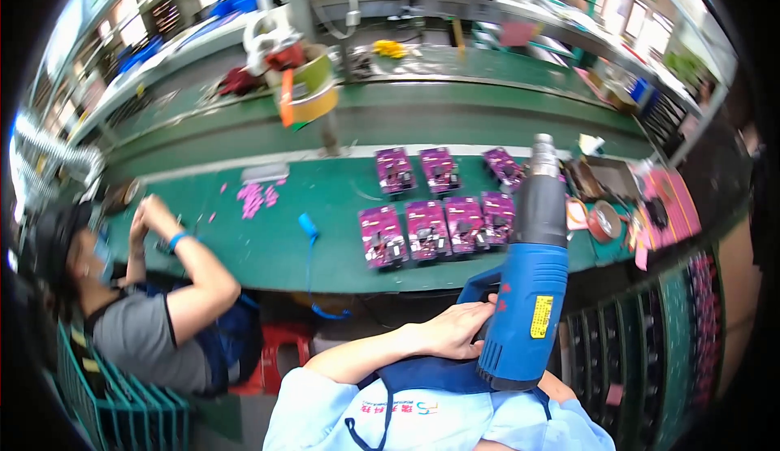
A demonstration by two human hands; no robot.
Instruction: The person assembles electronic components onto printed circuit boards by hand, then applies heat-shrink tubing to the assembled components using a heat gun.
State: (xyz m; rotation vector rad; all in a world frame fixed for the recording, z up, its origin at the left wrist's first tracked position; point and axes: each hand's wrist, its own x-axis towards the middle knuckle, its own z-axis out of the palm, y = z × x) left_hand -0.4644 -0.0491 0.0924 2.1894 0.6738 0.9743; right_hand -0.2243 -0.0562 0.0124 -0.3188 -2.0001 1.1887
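A large blue heat gun (528,288) with a black front and metal nozzle (543,154) fills the space before my chest, nozzle toward the far side. My left hand (459,329) is at its left side, fingers bent and closed; their tips pass behind the body, so what they hold is hidden. A blue part of the gun (479,285) juts out just above that hand. Of my right arm only a bit of forearm (556,388) shows; the hand is behind the gun. Beyond, several purple circuit boards (428,230) lie in two rows on the green bench (325,240).
At left a co-worker (162,313) in a cap and mask works with raised hands. Pink pieces (256,199) and a blue tool with a cord (308,225) lie on the bench. A tape roll (604,222) sits at right, above racks (626,345) of boards. Behind runs a conveyor (390,106).
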